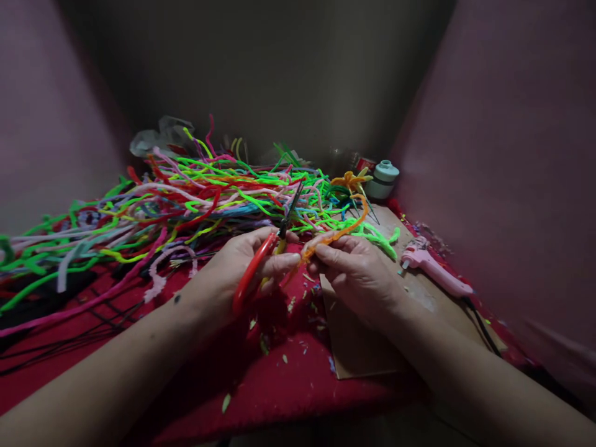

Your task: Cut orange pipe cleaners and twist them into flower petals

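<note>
Your left hand (242, 264) grips red pliers (261, 261) and your right hand (354, 273) pinches an orange stem (342, 231) over the counter (288, 385), with a capped jar (382, 179) standing behind.

A red cloth (288, 385) carries a pipe-cleaner heap (186, 192), cardboard sheet (358, 347), pink glue gun (433, 264) and scattered clippings (284, 359).

pliers (261, 261) in my left grip: glossy red plastic handles, dark matt metal jaws | pipe cleaner (335, 234) in my right grip: fuzzy orange pile | pipe cleaner heap (186, 198) along the surface's far edge: same fuzzy pile | cloth (279, 385): red, matt, felt-like | board (354, 347): brown matt cardboard | glue gun (433, 267) near right edge: smooth pink plastic
</note>
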A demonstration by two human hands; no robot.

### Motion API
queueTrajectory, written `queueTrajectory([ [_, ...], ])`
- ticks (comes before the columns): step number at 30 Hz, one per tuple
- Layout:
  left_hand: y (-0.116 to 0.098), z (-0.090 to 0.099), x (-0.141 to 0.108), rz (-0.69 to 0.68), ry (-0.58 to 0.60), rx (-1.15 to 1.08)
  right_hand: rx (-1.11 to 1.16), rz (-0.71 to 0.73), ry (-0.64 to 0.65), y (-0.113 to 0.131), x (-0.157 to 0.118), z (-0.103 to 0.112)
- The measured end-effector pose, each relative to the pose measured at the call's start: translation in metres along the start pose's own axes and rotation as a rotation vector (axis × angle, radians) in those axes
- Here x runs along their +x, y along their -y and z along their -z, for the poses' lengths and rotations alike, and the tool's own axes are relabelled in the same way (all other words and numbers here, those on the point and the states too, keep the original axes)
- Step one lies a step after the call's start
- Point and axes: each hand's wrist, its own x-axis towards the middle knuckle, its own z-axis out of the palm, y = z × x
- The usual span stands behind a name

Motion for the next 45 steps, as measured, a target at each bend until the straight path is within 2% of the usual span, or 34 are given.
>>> queueTrajectory([
  [3, -0.0022, -0.0052, -0.0031, 0.044, 0.012, -0.003, 0.027, -0.019, 0.015, -0.0008, -0.003, -0.0034],
  [6, -0.0032, -0.0075, -0.0046, 0.017, -0.056, -0.014, 0.032, -0.032, 0.006, -0.0004, -0.0047, -0.0055],
  [10, -0.0008, -0.006, -0.0023, -0.017, -0.088, -0.013, 0.027, -0.055, -0.004, -0.0006, -0.0045, -0.0046],
  [19, -0.0013, -0.0052, -0.0016, -0.031, -0.092, 0.046, 0.055, -0.063, 0.006, -0.002, -0.0025, -0.0037],
  [26, 0.0004, -0.0088, -0.0027, -0.044, -0.098, -0.014, 0.062, -0.029, -0.006, -0.0032, 0.0001, -0.0026],
  [45, 0.0038, -0.0035, -0.0018, -0.035, -0.064, 0.013, 0.112, -0.093, -0.017, -0.0012, -0.0005, -0.0035],
])
